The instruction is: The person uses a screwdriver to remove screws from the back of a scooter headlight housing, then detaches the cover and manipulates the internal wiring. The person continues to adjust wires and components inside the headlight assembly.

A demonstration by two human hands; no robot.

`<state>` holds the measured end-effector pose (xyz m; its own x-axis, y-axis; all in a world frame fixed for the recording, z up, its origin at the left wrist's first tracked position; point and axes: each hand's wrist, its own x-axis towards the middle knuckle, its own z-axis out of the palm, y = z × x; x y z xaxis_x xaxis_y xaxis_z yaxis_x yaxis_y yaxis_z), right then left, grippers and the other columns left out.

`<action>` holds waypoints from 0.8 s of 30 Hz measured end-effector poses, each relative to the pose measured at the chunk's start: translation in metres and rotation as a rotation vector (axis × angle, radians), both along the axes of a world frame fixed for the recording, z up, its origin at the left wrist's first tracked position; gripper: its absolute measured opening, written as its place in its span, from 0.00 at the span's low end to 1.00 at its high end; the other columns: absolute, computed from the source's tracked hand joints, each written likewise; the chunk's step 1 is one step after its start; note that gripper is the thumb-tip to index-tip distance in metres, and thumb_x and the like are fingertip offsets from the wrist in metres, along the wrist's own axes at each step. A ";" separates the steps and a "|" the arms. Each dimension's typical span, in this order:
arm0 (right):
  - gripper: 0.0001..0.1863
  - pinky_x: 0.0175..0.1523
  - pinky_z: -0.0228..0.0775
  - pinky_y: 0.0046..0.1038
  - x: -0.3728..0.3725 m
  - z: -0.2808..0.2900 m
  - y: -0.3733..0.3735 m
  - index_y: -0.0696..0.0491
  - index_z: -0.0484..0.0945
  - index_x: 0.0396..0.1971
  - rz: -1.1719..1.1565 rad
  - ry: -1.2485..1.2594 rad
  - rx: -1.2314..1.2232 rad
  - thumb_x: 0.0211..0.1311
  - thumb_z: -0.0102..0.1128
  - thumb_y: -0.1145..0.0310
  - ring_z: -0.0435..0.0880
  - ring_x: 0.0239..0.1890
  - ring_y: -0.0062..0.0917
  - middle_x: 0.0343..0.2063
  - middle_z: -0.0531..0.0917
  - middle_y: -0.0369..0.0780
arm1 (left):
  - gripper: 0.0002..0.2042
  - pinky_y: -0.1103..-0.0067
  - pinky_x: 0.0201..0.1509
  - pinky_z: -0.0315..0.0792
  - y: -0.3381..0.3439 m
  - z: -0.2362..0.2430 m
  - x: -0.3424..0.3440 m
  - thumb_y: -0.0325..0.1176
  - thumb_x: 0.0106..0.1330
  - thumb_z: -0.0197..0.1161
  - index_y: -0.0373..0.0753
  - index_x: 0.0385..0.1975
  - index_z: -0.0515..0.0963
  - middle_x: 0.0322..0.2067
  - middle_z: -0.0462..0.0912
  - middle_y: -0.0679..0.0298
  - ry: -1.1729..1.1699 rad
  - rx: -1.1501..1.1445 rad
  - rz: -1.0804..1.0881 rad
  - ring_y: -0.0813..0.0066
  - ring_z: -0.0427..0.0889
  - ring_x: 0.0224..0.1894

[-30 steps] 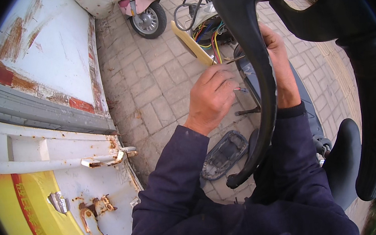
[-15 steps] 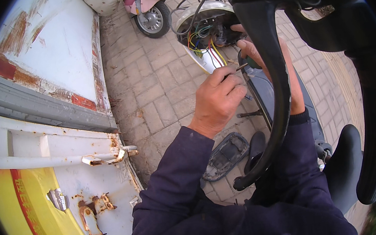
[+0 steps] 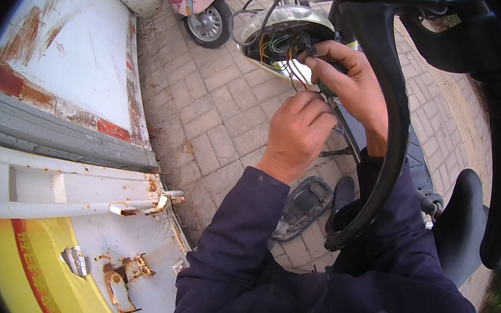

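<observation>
Wires (image 3: 290,62), coloured, run lengthwise from the open headlamp shell (image 3: 286,23) down toward the fingers. Right hand (image 3: 348,77) has its fingers clamped on a dark connector (image 3: 311,47) at the shell's mouth. Left hand (image 3: 296,133), just below, has fingers curled together around a thin rod (image 3: 345,132).

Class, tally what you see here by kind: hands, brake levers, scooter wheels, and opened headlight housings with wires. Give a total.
Hands: 2, left hand and right hand
Brake levers: 1
Scooter wheels: 1
Opened headlight housings: 1
Total: 5
</observation>
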<state>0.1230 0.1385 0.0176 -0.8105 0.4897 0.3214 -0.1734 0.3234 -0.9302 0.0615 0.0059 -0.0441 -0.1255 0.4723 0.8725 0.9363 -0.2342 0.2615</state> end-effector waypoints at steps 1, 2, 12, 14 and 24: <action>0.12 0.37 0.69 0.20 0.001 -0.001 0.004 0.62 0.84 0.42 0.029 0.015 -0.027 0.63 0.67 0.71 0.79 0.31 0.14 0.26 0.82 0.32 | 0.06 0.69 0.43 0.78 -0.001 -0.001 -0.004 0.25 0.48 0.66 0.39 0.27 0.78 0.32 0.80 0.66 -0.031 -0.004 0.013 0.63 0.81 0.43; 0.10 0.37 0.69 0.20 0.002 -0.003 0.008 0.61 0.84 0.41 0.046 0.036 -0.046 0.63 0.66 0.72 0.79 0.31 0.14 0.26 0.82 0.32 | 0.07 0.69 0.42 0.78 -0.002 -0.002 -0.008 0.23 0.48 0.66 0.39 0.27 0.78 0.32 0.80 0.66 -0.061 -0.005 0.018 0.63 0.81 0.42; 0.07 0.41 0.69 0.21 0.022 -0.005 0.020 0.58 0.80 0.40 0.289 -0.032 -0.149 0.64 0.58 0.76 0.79 0.32 0.14 0.28 0.81 0.33 | 0.09 0.78 0.43 0.76 -0.017 0.014 -0.018 0.17 0.67 0.54 0.33 0.40 0.81 0.35 0.85 0.60 -0.900 0.096 -0.145 0.74 0.83 0.37; 0.05 0.39 0.70 0.22 0.021 -0.002 0.016 0.57 0.79 0.40 0.327 -0.089 0.014 0.67 0.59 0.76 0.79 0.30 0.16 0.29 0.81 0.33 | 0.08 0.78 0.42 0.75 -0.018 0.021 -0.017 0.19 0.71 0.55 0.31 0.43 0.80 0.35 0.85 0.62 -1.042 0.133 -0.194 0.77 0.82 0.37; 0.08 0.34 0.69 0.20 0.022 0.005 -0.005 0.58 0.81 0.41 0.507 -0.168 -0.532 0.65 0.62 0.71 0.80 0.25 0.18 0.22 0.82 0.37 | 0.11 0.87 0.30 0.65 -0.019 0.033 -0.022 0.34 0.73 0.68 0.31 0.42 0.81 0.29 0.81 0.70 -1.364 0.184 -0.343 0.89 0.70 0.27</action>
<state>0.1449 0.1334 0.0228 -0.9951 0.0985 -0.0023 -0.0233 -0.2586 -0.9657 0.0390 -0.0130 -0.0107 -0.8105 0.5455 0.2133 -0.1316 -0.5245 0.8412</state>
